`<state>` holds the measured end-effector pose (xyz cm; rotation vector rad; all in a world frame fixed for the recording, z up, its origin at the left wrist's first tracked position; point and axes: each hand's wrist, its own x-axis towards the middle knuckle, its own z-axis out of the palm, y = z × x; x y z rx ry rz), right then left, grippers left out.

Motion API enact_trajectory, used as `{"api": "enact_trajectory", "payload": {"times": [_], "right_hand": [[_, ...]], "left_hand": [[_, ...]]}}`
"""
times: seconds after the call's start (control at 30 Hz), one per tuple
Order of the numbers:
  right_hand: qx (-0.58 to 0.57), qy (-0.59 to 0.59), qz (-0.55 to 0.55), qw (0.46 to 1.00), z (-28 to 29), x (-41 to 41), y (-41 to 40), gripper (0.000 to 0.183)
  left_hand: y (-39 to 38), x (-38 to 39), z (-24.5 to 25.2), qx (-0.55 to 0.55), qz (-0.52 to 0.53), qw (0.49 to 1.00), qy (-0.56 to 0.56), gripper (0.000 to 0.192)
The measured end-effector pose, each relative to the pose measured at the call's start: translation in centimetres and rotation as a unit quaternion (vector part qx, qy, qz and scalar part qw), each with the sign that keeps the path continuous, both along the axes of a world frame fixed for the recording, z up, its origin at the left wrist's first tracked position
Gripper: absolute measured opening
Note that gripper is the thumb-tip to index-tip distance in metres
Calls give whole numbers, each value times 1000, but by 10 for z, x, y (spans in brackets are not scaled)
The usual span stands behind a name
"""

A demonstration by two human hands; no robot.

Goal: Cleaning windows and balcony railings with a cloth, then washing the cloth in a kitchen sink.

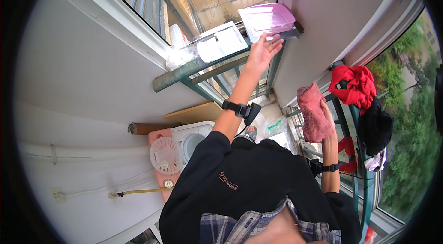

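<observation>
My right hand (327, 114) grips a folded, damp-looking pink cloth (313, 114), which hides part of the fingers. My left hand (264, 52) is stretched forward with its fingers apart and nothing in it. Just beyond the fingertips, a pink and white plastic tray or lid (266, 19) rests on the ledge behind a green metal railing. Whether the fingers touch that tray I cannot tell. To its left lies a white rectangular plastic container or lid (222, 41), with crumpled clear plastic (180, 58) beside it.
Red fabric (353, 85) and black fabric (374, 128) hang over the right-hand green railing (367, 188). A pink and white washing machine (161, 171) stands at left, with a hose (145, 192) running to the wall. A clear plastic bag (276, 127) lies on the floor.
</observation>
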<state>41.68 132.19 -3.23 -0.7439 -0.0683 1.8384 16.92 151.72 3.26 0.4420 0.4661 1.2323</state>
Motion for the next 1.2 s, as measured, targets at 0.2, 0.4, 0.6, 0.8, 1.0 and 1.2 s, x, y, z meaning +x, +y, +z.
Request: {"api": "enact_trajectory", "payload": {"times": [0.2, 0.4, 0.6, 0.8, 1.0, 1.2], "right_hand": [[-35, 12, 5, 999, -15, 16, -1, 48], [-91, -18, -15, 996, -29, 27, -18, 50], [-133, -23, 5, 991, -41, 32, -27, 51], [-131, -32, 17, 991, -53, 9, -15, 49], [-91, -59, 62, 992, -45, -2, -6, 49], [-104, -71, 69, 990, -44, -16, 4, 50]], "left_hand": [[-73, -17, 34, 105, -71, 981, 148, 28], [-136, -110, 5, 161, -57, 868, 467, 17], [-152, -139, 45, 266, 39, 667, 694, 15], [-123, -175, 10, 148, 69, 774, 612, 18], [-95, -180, 3, 11, 45, 971, 233, 15], [-73, -170, -2, 37, 138, 949, 282, 11]]}}
